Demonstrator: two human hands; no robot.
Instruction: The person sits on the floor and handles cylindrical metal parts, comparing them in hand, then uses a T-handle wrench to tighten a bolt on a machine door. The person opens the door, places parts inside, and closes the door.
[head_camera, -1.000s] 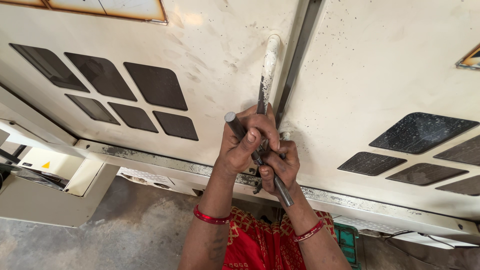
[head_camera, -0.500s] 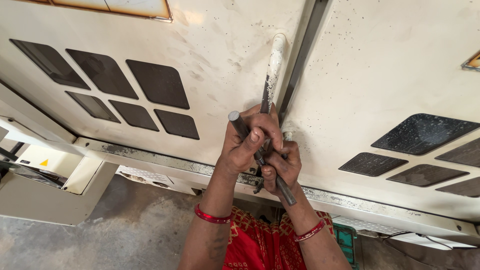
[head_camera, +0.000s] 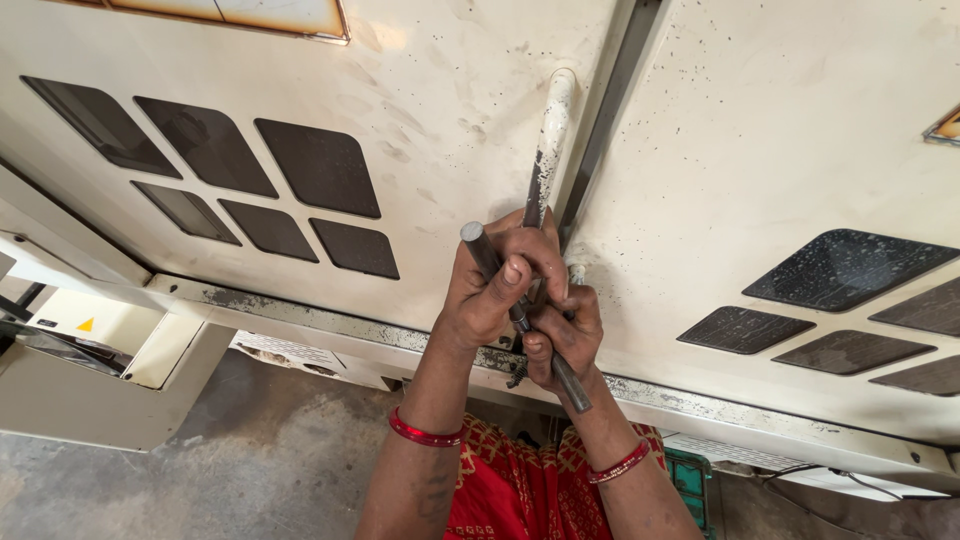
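Your left hand (head_camera: 497, 290) wraps tight around the upper part of a dark metal rod (head_camera: 524, 314) (slanting down to the right), while your right hand (head_camera: 562, 335) grips its lower stretch, both against the cream cabinet door (head_camera: 430, 120), just below its white handle (head_camera: 551, 140).

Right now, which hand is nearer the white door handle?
Left. The left hand reaches the white door handle's lower end; the right hand sits lower, on the metal rod.
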